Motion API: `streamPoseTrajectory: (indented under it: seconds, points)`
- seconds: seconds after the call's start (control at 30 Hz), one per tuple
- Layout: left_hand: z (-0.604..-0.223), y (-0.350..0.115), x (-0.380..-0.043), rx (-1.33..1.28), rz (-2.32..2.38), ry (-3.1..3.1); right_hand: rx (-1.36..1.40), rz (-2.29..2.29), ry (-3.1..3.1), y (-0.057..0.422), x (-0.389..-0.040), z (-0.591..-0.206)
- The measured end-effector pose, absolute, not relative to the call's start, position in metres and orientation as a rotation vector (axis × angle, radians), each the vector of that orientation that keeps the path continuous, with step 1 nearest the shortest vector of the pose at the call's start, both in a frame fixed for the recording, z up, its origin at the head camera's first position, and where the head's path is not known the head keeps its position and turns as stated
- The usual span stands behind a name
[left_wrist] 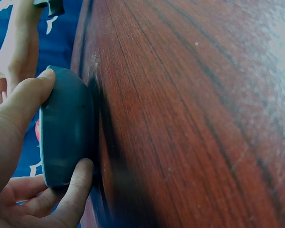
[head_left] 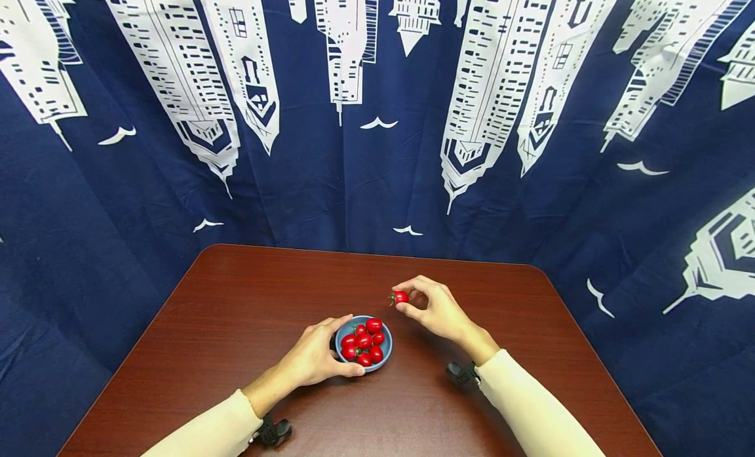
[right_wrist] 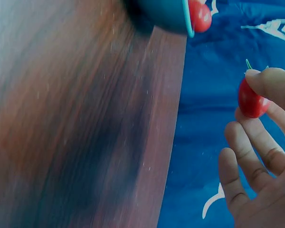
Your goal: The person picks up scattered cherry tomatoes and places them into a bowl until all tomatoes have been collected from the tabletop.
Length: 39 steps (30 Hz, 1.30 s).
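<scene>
My left hand (head_left: 318,353) grips a small blue bowl (head_left: 386,360) from its left side, thumb and fingers round the wall. Several red cherry tomatoes (head_left: 364,340) fill the bowl, some with green stems. In the left wrist view the bowl (left_wrist: 66,126) shows its outer side, with the thumb at the rim and a finger low on the wall. To the upper right of the bowl, my right hand (head_left: 439,309) pinches one cherry tomato (head_left: 401,297) between thumb and fingertips. The right wrist view shows this tomato (right_wrist: 251,99) with its green stem, the other fingers spread loosely below.
The bowl stands on a brown wooden table (head_left: 265,299) with rounded far corners. Behind the table hangs a dark blue cloth (head_left: 307,181) with white buildings and birds. A dark wrist device shows under the left sleeve (head_left: 206,424) and beside the right sleeve (head_left: 531,404).
</scene>
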<state>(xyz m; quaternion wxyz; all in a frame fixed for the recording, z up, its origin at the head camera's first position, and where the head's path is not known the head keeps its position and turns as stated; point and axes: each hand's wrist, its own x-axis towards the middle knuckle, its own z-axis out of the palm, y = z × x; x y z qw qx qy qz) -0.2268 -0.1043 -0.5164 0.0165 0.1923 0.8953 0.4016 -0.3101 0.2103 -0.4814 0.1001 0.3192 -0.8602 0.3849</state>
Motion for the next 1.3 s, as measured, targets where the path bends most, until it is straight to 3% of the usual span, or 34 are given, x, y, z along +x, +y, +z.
streamPoseTrajectory:
  seconds: [1.3]
  points:
    - [-0.517,-0.105,-0.227,0.615,1.193,2.819,1.240,1.244,-2.551,0.150,-0.284,-0.490]
